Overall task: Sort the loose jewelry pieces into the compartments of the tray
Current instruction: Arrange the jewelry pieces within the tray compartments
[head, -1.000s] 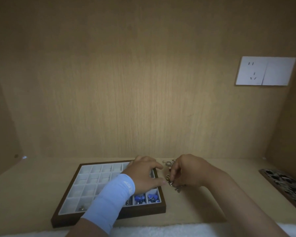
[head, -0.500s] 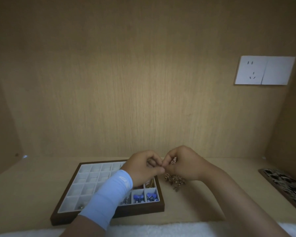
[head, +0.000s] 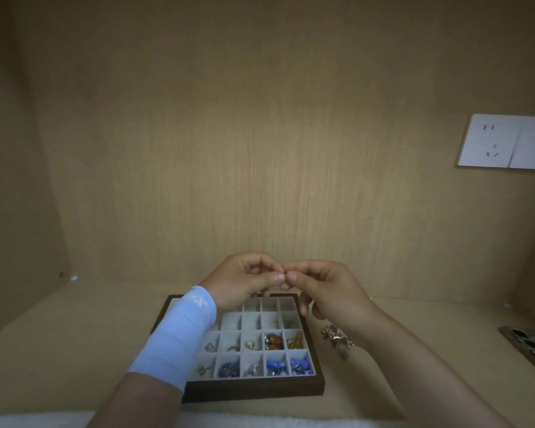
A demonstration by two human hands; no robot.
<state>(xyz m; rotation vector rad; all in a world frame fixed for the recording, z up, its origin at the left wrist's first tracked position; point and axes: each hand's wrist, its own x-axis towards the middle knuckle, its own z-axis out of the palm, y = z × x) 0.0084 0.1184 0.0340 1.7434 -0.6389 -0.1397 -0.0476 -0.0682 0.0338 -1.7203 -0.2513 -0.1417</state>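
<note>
Left grip [head: 244, 282], right grip [head: 325, 291] rose above jewelry tray [head: 254, 393] | both pinched one hidden piece | we judged: separate gently over tray

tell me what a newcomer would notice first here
The left hand and right hand meet fingertip to fingertip above the far edge of the tray; whatever they may pinch is too small to see. The tray's near rows hold bright blue pieces and an orange-brown piece. A loose jewelry pile lies on the shelf just right of the tray.
</note>
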